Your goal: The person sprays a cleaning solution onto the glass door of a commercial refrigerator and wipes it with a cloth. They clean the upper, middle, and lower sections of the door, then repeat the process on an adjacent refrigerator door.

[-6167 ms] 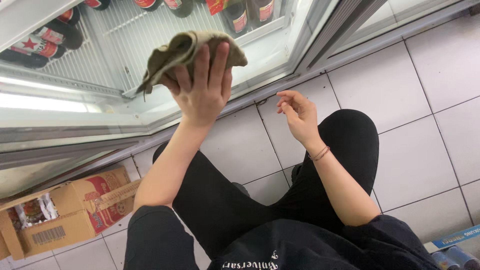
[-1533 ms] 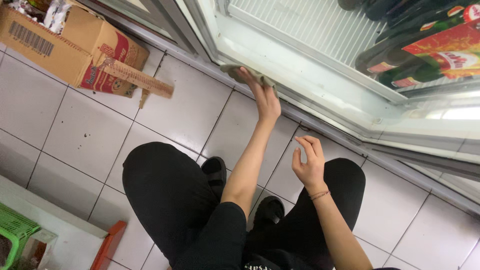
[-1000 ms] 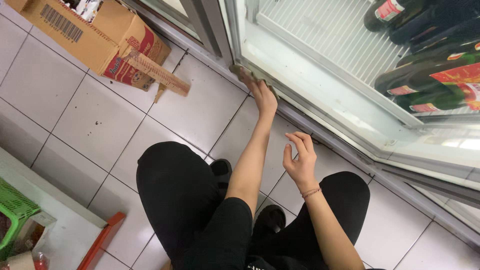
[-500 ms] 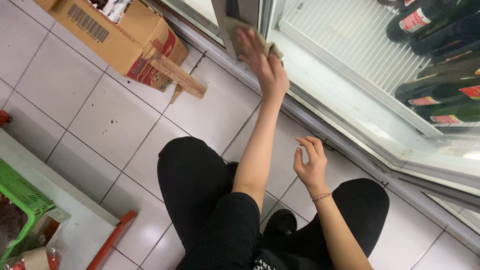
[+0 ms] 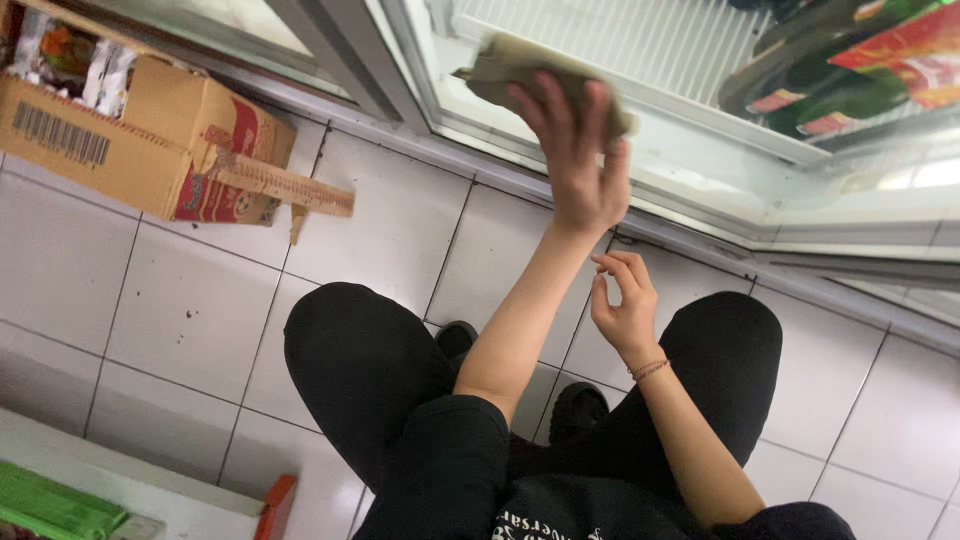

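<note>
Person squats on tiled floor (image 5: 180,320) facing a glass-door fridge (image 5: 700,200). Left hand (image 5: 575,150) spread flat, fingers wide, pressing an olive cloth (image 5: 500,70) against lower fridge glass. Right hand (image 5: 625,305) empty, fingers loosely curled, hovering above the knees. Open cardboard box (image 5: 140,140) on floor, left. Bottles (image 5: 830,80) behind the glass.

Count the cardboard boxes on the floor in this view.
1. An open brown cardboard box sits on the tiled floor at the upper left, one flap sticking out to the right. Its left side is cut off by the frame edge, so more may lie beyond.
</note>
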